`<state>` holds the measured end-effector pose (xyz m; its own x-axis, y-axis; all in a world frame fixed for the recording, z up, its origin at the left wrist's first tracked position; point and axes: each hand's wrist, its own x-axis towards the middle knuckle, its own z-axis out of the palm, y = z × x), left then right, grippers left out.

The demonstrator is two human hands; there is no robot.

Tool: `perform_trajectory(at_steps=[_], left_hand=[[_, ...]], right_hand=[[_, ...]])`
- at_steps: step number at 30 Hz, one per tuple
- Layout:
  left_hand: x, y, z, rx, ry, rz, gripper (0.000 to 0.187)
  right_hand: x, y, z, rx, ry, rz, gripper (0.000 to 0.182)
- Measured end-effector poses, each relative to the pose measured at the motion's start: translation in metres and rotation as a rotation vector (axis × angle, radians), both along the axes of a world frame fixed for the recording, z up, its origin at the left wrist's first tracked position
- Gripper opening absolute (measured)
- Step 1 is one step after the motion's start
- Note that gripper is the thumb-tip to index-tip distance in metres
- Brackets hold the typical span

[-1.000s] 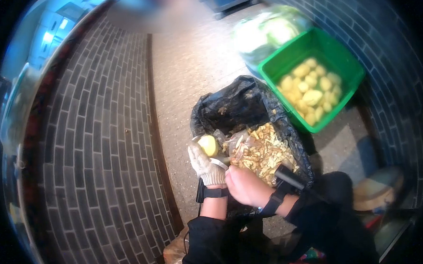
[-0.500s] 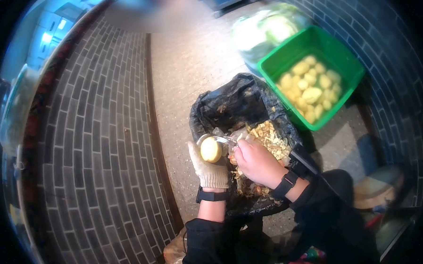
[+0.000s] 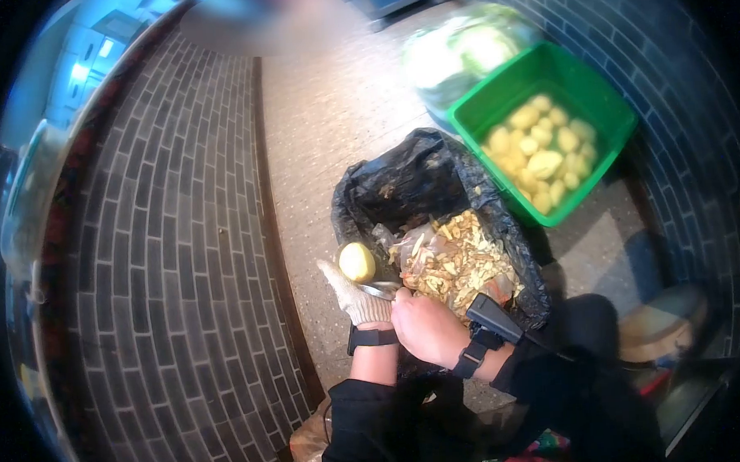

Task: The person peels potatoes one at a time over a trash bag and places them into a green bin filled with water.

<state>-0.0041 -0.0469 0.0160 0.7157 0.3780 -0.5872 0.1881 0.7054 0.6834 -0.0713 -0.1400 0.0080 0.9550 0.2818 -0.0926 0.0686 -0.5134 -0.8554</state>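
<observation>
Left hand: in a pale knit glove (image 3: 358, 301), cupped up around one potato, the thumb side standing off to the left; the fingers behind the potato are hidden.
Potato: in the left glove (image 3: 356, 262), above the near left part of the bin; pale and smooth on the face that shows, the underside out of view.
Right hand: bare (image 3: 428, 323), closed in a fist about the handle of a peeler (image 3: 378, 291), whose metal end points at the glove.
Blade: just below the potato, by the glove's palm – cannot tell whether it touches either.
Bin: lined with a black bag (image 3: 401, 180), under and ahead of the hands; peelings (image 3: 470, 264) heaped in its right part.
Green tub: beyond the bin to the right (image 3: 582, 81), pale potatoes (image 3: 540, 164) piled in the bottom.
Step in hand: peeling, by my reading; the blade looks to be at the near end of a stroke.
Next move: calls for turning the potato to check for skin – if any is left, blade back to the far end, glove fingers clear of the edge.
</observation>
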Motion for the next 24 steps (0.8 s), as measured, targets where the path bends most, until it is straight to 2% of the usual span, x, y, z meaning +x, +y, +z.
perform_trajectory(at_steps=[4,7,9,10,16,18,24], left_hand=[[0.000,0.011,-0.012,0.061,-0.107,-0.021,0.071],[0.001,0.014,-0.006,-0.053,-0.225,-0.140,0.069],[0.002,0.011,-0.007,0.076,-0.245,-0.110,0.057],[0.002,0.013,-0.009,0.039,-0.206,-0.120,0.055],[-0.005,0.004,-0.013,0.000,-0.176,-0.169,0.058],[-0.005,0.002,-0.014,-0.013,-0.167,-0.171,0.059],[-0.005,0.010,-0.022,0.036,-0.136,0.011,0.061]], right_hand=[[0.006,-0.011,-0.002,0.068,-0.054,0.002,0.024],[0.019,-0.026,0.003,0.048,-0.099,-0.042,0.024],[0.027,-0.033,0.004,0.043,-0.077,-0.095,0.023],[0.032,-0.036,0.004,0.065,-0.110,-0.118,0.022],[0.038,-0.040,0.003,0.044,-0.170,-0.117,0.022],[0.033,-0.028,-0.002,-0.042,-0.082,-0.092,0.023],[0.014,-0.011,0.003,-0.041,-0.065,-0.059,0.024]])
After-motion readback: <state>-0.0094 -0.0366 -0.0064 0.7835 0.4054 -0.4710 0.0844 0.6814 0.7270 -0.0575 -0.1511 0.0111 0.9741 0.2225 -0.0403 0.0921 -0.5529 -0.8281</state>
